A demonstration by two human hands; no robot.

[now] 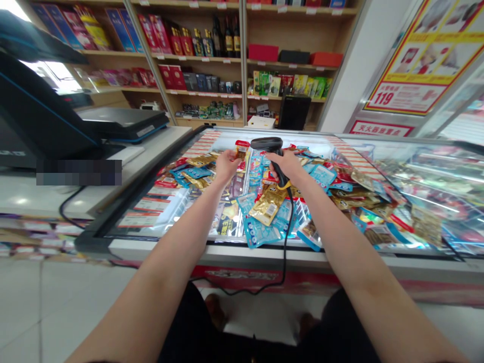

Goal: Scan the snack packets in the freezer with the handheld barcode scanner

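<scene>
My left hand [226, 164] is closed on a small red and yellow snack packet [241, 149], held upright above the pile. My right hand [288, 165] grips the handle of a black barcode scanner [266, 144], whose head points toward the packet. The scanner's black cable [286, 237] hangs down over the front edge of the freezer. Under both hands lies a heap of blue, gold and red snack packets [264, 206] spread over the glass lid of a chest freezer [159, 247].
A black till screen [34, 106] and a flat black device [121, 123] stand on the white counter [22, 194] at the left. Wooden shelves [242, 60] with boxes and bottles line the back wall. A red and yellow poster [427, 55] hangs at the right.
</scene>
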